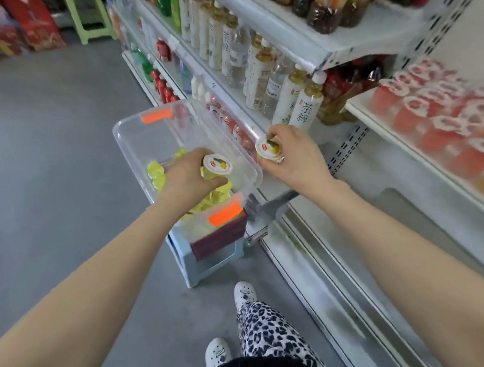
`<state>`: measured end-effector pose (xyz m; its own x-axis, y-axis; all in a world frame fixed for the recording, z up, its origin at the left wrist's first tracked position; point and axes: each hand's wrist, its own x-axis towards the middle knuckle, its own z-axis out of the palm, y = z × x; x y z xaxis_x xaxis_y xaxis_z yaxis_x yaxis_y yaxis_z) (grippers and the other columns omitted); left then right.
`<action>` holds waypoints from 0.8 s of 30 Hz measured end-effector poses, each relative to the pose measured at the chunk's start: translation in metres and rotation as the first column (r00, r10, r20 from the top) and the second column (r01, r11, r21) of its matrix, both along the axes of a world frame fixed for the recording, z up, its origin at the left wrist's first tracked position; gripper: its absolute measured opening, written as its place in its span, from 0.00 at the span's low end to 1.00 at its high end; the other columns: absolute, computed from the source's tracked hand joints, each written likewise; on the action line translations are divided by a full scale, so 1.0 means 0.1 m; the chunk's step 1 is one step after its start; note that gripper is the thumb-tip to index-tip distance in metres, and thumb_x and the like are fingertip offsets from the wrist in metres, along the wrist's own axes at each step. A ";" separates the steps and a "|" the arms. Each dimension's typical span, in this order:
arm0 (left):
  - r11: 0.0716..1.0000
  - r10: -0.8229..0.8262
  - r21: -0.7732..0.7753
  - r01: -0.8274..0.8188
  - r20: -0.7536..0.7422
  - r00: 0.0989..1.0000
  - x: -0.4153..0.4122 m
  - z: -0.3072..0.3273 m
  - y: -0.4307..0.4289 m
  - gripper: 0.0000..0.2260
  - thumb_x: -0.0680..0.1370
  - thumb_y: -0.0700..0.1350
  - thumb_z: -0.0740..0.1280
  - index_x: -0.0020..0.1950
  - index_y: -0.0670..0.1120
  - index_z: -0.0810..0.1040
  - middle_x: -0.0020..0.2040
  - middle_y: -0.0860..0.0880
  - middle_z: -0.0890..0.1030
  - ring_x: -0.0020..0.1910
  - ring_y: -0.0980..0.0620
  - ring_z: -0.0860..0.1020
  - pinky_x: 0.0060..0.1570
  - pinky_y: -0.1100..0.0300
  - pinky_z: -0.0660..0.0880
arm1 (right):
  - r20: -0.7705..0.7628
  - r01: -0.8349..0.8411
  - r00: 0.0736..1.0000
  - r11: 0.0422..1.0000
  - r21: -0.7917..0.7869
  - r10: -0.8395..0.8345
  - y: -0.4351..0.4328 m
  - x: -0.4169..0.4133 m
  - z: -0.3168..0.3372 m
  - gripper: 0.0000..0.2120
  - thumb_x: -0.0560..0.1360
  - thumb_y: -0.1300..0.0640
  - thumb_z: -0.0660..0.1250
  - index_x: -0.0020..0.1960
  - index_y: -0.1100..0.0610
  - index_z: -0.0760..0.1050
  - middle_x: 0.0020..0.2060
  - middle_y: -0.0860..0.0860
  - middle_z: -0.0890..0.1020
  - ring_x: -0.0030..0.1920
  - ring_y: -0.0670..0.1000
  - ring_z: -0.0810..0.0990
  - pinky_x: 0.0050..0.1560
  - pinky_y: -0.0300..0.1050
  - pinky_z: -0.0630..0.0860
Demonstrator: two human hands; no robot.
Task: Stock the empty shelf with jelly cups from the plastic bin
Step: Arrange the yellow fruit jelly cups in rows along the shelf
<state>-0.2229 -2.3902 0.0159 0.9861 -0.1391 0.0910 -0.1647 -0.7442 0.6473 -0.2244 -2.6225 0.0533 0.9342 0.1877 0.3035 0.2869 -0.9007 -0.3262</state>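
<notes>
A clear plastic bin (pixel 133 139) with orange latches sits on a pale blue stool beside the shelving. Several yellow jelly cups (pixel 156 172) lie in its near half. My left hand (pixel 189 177) is over the bin and grips one yellow jelly cup (pixel 218 168) with a white lid. My right hand (pixel 293 156) holds a second yellow jelly cup (pixel 268 149) just past the bin's right rim, above the shelf edge. The white shelf (pixel 393 171) to the right has a bare stretch below a row of red jelly cups (pixel 444 121).
Tea and water bottles (pixel 301 103) fill the shelf beyond my right hand. The pale blue stool (pixel 209 261) stands on the grey floor by my feet. A green stool (pixel 89 18) and red cartons stand far back in the aisle.
</notes>
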 end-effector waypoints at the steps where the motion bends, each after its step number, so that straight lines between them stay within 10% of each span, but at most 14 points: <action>1: 1.000 -0.023 0.000 0.023 0.016 1.000 -0.05 0.06 -0.07 0.25 0.68 0.53 0.77 0.61 0.49 0.75 0.55 0.50 0.81 0.55 0.48 0.78 0.49 0.57 0.72 | 0.009 0.027 1.000 1.000 0.002 -0.027 -0.08 -0.12 0.06 0.18 0.71 0.44 0.69 0.54 0.54 0.70 0.48 0.53 0.77 0.48 0.55 0.75 0.44 0.50 0.71; 24: 0.841 -0.467 -0.107 0.531 0.352 0.811 -1.46 1.32 -2.84 0.22 0.70 0.56 0.75 0.59 0.50 0.75 0.52 0.57 0.78 0.51 0.56 0.74 0.46 0.60 0.68 | 0.267 0.490 0.834 0.871 0.044 -0.482 -2.45 -2.85 1.29 0.17 0.70 0.45 0.72 0.54 0.52 0.75 0.52 0.49 0.78 0.54 0.52 0.75 0.46 0.40 0.64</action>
<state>-0.3687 -2.6745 0.1478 0.7037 -0.5527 0.4465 -0.6877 -0.3717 0.6236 -0.5090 -2.8674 0.1819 0.7942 -0.2584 0.5499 -0.1188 -0.9536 -0.2766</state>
